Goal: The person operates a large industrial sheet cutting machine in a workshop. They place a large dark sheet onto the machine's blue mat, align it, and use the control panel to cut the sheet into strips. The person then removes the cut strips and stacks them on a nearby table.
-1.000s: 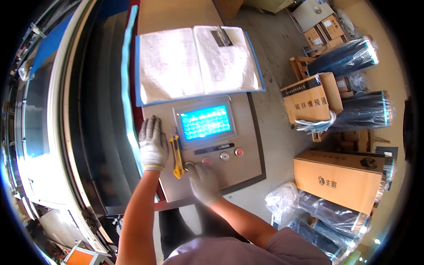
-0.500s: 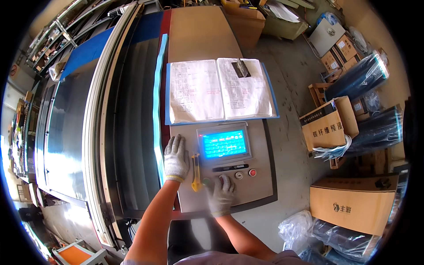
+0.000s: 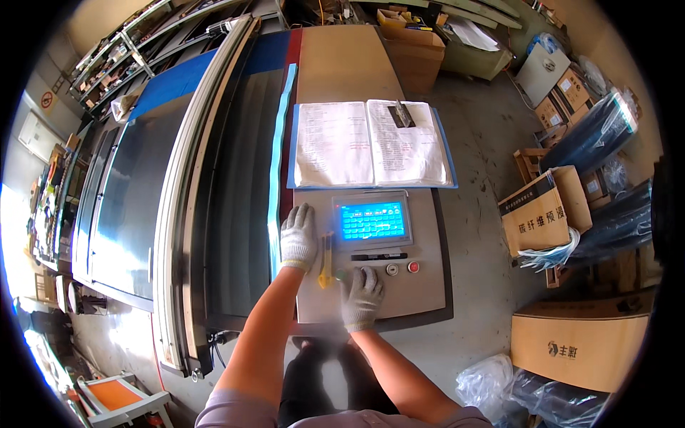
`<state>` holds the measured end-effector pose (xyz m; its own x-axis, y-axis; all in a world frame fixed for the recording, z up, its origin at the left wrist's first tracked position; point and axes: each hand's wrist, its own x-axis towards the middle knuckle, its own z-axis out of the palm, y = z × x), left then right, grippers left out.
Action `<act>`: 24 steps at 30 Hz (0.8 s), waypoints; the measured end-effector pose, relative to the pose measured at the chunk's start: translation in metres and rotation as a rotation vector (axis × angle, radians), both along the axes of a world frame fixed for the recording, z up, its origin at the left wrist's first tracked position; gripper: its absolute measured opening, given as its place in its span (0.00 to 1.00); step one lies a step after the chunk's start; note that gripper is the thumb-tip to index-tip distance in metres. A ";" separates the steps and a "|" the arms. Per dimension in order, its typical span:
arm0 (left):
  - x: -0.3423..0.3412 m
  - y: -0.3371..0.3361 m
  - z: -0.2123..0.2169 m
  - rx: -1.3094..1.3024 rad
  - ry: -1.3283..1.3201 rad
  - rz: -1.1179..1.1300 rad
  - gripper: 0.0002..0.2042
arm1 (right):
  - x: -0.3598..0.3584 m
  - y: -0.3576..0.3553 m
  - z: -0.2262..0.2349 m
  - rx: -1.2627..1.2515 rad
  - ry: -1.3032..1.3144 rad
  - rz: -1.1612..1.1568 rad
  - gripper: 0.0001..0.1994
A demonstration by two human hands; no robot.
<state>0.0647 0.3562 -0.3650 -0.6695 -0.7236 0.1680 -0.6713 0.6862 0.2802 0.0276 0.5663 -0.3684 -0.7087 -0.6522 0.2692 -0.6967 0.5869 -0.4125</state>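
Note:
Both hands wear pale knitted gloves and rest at the control panel (image 3: 421, 299) of a large flat machine. My left hand (image 3: 298, 239) lies flat along the panel's left edge, fingers stretched and empty. Beside it is a yellow utility knife (image 3: 325, 274). My right hand (image 3: 362, 299) is low on the panel, thumb apart and fingers slightly bent, with nothing visible in it. Its thumb is by a green button (image 3: 342, 274), partly hidden. Above this hand lie a black marker pen (image 3: 379, 257) and the lit blue touchscreen (image 3: 373, 222). A key switch (image 3: 392, 269) and a red button (image 3: 413, 267) sit to its right.
Beyond the screen an open binder (image 3: 332, 146) of written sheets holds a dark clip (image 3: 401, 115). On the left are a light-blue strip (image 3: 277, 164) and the machine's long rail (image 3: 196, 143). Cardboard boxes (image 3: 578, 349) and plastic-wrapped dark rolls (image 3: 596, 132) stand at right.
The whole view has shifted, so the panel and binder appear farther right. My left hand stays flat in place. My right hand, blurred before, is now sharper and at nearly the same spot.

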 end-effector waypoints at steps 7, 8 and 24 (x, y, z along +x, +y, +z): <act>0.050 0.072 0.052 0.042 0.457 0.326 0.18 | -0.002 0.004 -0.010 0.002 0.055 0.002 0.23; 0.072 0.099 0.053 0.064 0.560 0.424 0.16 | 0.000 0.008 -0.015 0.010 0.049 0.003 0.23; 0.233 0.061 -0.072 1.243 1.558 1.530 0.28 | 0.008 -0.003 -0.024 -0.017 0.242 -0.047 0.22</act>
<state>0.2978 0.4168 -0.4374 0.2559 -0.4634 -0.8484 0.6353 -0.5809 0.5089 0.0355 0.5628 -0.3927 -0.6516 -0.6140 0.4454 -0.7486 0.6152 -0.2472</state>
